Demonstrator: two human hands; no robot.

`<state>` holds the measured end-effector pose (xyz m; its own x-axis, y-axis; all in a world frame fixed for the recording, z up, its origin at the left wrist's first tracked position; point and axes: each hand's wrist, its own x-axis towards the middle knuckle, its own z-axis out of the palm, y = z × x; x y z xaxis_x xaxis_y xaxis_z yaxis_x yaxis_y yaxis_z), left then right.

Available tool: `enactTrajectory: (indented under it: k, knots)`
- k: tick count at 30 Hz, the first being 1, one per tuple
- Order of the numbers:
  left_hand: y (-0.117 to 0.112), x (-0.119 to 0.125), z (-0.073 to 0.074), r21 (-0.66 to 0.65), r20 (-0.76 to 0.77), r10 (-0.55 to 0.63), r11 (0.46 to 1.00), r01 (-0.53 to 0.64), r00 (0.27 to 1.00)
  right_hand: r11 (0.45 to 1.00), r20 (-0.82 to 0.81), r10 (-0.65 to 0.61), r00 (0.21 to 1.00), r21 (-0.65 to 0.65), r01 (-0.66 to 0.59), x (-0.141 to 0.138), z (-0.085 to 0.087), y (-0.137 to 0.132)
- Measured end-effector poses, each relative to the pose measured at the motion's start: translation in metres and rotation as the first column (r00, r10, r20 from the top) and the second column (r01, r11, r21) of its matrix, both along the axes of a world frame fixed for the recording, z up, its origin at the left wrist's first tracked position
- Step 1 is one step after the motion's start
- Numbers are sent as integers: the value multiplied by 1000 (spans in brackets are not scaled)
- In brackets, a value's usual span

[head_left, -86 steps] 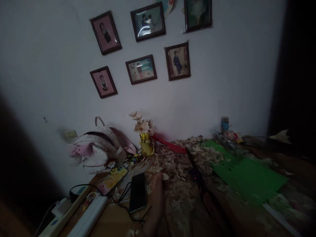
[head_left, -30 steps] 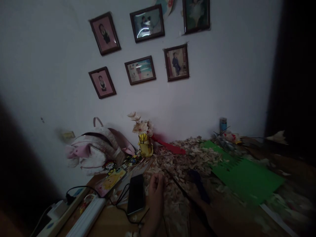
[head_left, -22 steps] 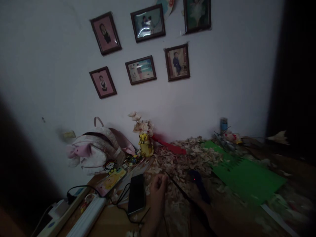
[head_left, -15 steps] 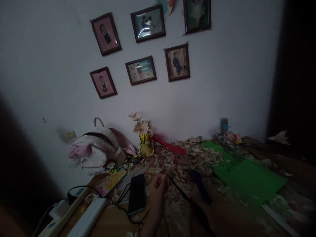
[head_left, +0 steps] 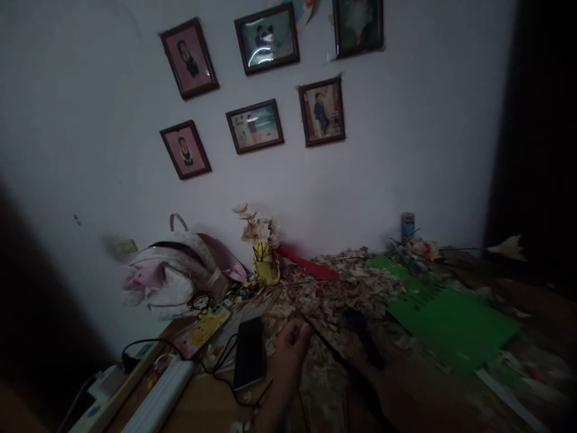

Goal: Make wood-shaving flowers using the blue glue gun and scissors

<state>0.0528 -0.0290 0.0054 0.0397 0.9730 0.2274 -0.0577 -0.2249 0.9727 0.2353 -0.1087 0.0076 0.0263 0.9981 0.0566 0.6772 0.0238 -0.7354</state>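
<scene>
My left hand point(head_left: 292, 341) is at the bottom middle, its fingers curled closed. What they pinch, if anything, is too dim to make out. Just right of those fingertips is the thin tip of a long dark stick-like thing point(head_left: 332, 352), which slants down to the right. My right hand point(head_left: 376, 376), blurred and in deep shade, appears closed around its thicker part. Behind that hand a dark blue object point(head_left: 364, 337) lies among many pale, petal-like shavings point(head_left: 333, 294). A black phone point(head_left: 250, 352) lies left of my left hand.
Pale flowers point(head_left: 256, 230) stand in a yellow pot point(head_left: 267, 270) near the wall. A green sheet point(head_left: 451, 319) covers part of the right side. A pink and white backpack point(head_left: 180, 279), a power strip point(head_left: 160, 391) and a looping black cable point(head_left: 220, 361) occupy the left.
My left hand has shifted slightly right, closer to the dark stick's tip. The camera view has moved a little; the things on the table look unchanged.
</scene>
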Motion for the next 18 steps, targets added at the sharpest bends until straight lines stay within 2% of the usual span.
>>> enactTrajectory:
  k: [11, 18]
  knots:
    - [8, -5, 0, -71, 0, -83, 994, 83, 997, 999, -18, 41, 999, 26, -40, 2, 13, -2]
    - [11, -1, -7, -138, 15, -113, 984, 114, 993, 1000, -101, -9, 995, 20, 11, -2, 12, -6]
